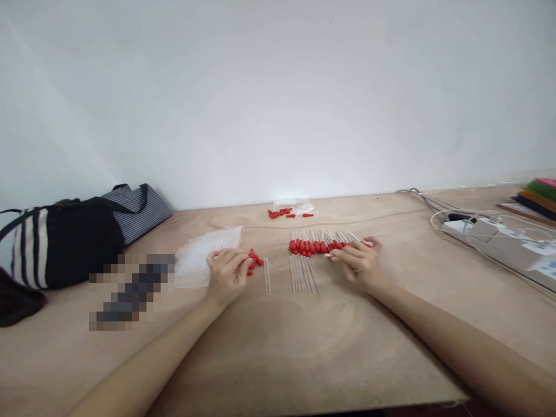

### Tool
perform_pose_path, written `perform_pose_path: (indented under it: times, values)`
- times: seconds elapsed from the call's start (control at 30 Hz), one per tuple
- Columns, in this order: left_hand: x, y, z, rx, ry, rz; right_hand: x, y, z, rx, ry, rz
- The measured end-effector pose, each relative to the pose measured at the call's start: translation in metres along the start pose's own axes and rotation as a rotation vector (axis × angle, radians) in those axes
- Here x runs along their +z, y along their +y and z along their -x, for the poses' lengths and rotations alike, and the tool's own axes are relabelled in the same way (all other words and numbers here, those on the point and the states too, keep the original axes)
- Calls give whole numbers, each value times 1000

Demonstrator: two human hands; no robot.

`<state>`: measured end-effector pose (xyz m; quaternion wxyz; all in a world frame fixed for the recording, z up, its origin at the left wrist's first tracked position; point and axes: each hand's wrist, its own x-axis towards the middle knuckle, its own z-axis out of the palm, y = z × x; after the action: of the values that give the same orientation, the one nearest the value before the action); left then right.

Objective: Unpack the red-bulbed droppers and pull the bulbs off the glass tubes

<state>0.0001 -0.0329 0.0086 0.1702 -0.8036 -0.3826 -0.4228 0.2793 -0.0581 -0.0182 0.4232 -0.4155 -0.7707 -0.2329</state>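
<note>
My left hand is closed in a pinch at the edge of a small pile of red rubber bulbs, with a bulb at its fingertips. Two or three thin clear dropper tubes lie just right of that pile. Several more bare tubes lie side by side in the middle. Above them, a row of droppers with red bulbs points its tubes toward the wall. Over the right end of this row, my right hand has its fingers curled; a whitish tube end shows at its fingertips, the rest hidden.
Flat clear plastic bags lie left of my left hand. More red bulbs and another bag are near the wall. A dark bag stands left, beside a pixelated patch. A power strip with cables and coloured sheets are right.
</note>
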Motion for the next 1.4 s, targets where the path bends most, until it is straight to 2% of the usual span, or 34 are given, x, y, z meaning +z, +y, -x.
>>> perform_pose_path:
  times: [0.03,0.1,0.2,0.27,0.47,0.53,0.63,0.73,0.83,0.97,1.2,1.3,1.4]
  values:
    - [-3,-7,-2,-53,-4,-15,0,5,0,61,13,13]
    - [-5,-17,-6,-115,-44,34,4,8,-1,114,-49,-23]
    - [-2,-24,-7,-183,-117,97,14,0,-3,123,-179,-111]
    - [3,-31,-5,-227,-162,63,19,-7,-3,127,-217,-175]
    - [9,-50,1,-349,-246,10,24,-24,-3,170,-177,-349]
    - [8,-44,1,-299,-225,4,26,-33,-7,198,-136,-374]
    - [7,-22,1,-96,-193,40,34,-47,-15,218,-103,-371]
    - [9,-1,6,17,-265,144,45,-56,-21,213,-101,-307]
    - [14,8,14,-41,-334,166,56,-62,-24,189,-139,-227]
    - [18,6,19,-117,-386,212,65,-70,-27,149,-235,-181]
    - [19,8,17,-125,-376,234,63,-91,-34,129,-410,-241]
    - [21,9,16,-130,-383,258,63,-95,-33,128,-428,-274]
    - [21,10,16,-148,-385,288,60,-92,-34,150,-382,-308]
